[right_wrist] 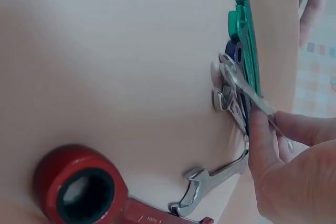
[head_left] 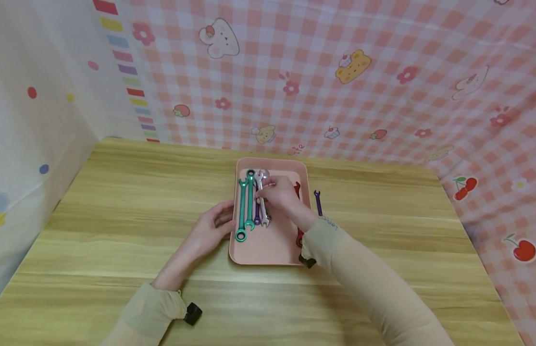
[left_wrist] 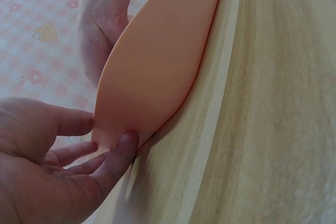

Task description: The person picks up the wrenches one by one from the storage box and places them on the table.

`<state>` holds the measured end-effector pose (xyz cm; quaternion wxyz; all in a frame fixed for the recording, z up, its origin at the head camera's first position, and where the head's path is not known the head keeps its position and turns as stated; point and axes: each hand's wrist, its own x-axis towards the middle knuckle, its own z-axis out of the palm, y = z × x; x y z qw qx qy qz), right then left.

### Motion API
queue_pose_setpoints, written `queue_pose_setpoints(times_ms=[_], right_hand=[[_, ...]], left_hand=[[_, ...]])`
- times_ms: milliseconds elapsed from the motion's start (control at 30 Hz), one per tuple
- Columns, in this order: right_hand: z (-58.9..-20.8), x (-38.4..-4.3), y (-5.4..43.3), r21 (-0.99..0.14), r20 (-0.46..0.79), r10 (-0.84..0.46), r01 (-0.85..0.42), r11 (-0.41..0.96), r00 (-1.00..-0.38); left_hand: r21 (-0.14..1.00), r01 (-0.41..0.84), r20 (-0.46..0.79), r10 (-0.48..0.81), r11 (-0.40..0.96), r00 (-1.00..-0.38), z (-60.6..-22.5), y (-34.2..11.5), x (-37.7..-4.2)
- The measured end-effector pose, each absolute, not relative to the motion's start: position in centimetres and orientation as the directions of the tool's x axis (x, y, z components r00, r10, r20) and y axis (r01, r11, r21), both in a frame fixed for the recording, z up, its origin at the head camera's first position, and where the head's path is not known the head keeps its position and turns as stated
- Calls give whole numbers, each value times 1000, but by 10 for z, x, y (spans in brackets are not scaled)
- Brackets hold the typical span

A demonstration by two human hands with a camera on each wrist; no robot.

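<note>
My right hand [head_left: 280, 192] pinches a silver wrench [right_wrist: 245, 86] between thumb and fingers over the pink tray [head_left: 268, 253]. Beneath and beside it lie more silver wrenches [right_wrist: 210, 181], partly hidden by the hand in the head view. To the left, two green wrenches [head_left: 242, 206] lie lengthwise, with a purple wrench [head_left: 257, 212] next to them. A red wrench [head_left: 300, 237] lies along the tray's right side, partly covered by the right arm. My left hand [head_left: 210, 229] touches the tray's left wall from outside, its fingertips at the wall and rim in the left wrist view.
Outside the tray, a purple wrench [head_left: 318, 202] lies on the wooden table [head_left: 133, 216], its lower end hidden by the right sleeve. A pink checked cloth [head_left: 268, 86] with cartoon prints hangs behind the table. Each wrist carries a small black device [head_left: 192, 314].
</note>
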<state>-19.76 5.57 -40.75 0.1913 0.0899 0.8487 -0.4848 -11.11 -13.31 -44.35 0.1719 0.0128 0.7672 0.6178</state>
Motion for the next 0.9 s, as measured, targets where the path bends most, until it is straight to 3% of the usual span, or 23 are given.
queue_pose_setpoints(times_ms=[233,467,667,900], right_hand=[[-395,-195,66,-861,-370,-122,291,416,-921],[-369,-196,98,-934,-326,-213,280,221,-921],[-357,-183,140,-960,-266,-201,240,145,-943],[-369,-163,187,-979,-198,-138,189,71,-970]], left_hand=[[953,-201,-252,225,227,-941,-445,-135,-111],[960,-196,-241,229,202,-943,-446,-135,-111],[960,-183,-230,228,212,-946,-445,-134,-111],[959,-188,-235,228,210,-945,-445,-135,-110]])
